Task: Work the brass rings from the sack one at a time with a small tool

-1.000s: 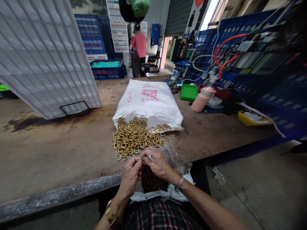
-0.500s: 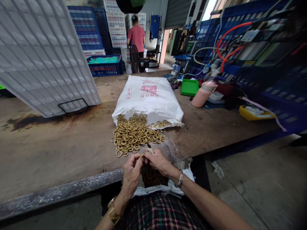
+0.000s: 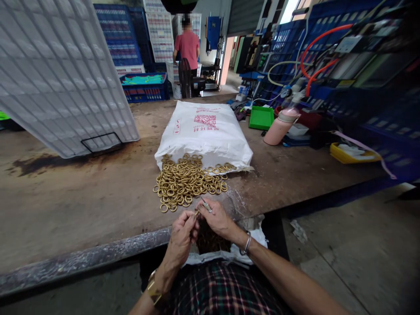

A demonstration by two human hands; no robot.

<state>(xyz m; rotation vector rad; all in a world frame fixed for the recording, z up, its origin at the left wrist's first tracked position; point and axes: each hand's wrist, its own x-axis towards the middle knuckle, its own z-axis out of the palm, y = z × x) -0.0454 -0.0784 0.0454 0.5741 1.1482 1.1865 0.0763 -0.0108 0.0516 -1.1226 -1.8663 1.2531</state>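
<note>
Close to the table's front edge, my left hand [image 3: 182, 234] pinches a gold-coloured ring [image 3: 197, 213], mostly covered by the fingers. My right hand [image 3: 217, 218] is closed around a small knife [image 3: 206, 204] with a pale handle, its thin dark tip pointing up and left. The fingertips of both hands meet at the ring. Just beyond them lies a heap of gold-coloured rings [image 3: 185, 179], spilling from the mouth of a white woven sack [image 3: 206, 135]. Below my hands, an opened white bag [image 3: 236, 253] on my lap holds dark, ring-like pieces in shadow.
A tall white ribbed crate [image 3: 72, 78] stands on the table [image 3: 98, 192] to the left. Toward the right are a green tray [image 3: 261, 118], a pink bottle [image 3: 278, 129] and a yellow tray [image 3: 354, 153]. A person [image 3: 187, 46] stands beside stacked crates at the back.
The knife has tilted, so its blade now shows as a thinner line. Both hands remain together at the ring. The whole view has shifted slightly.
</note>
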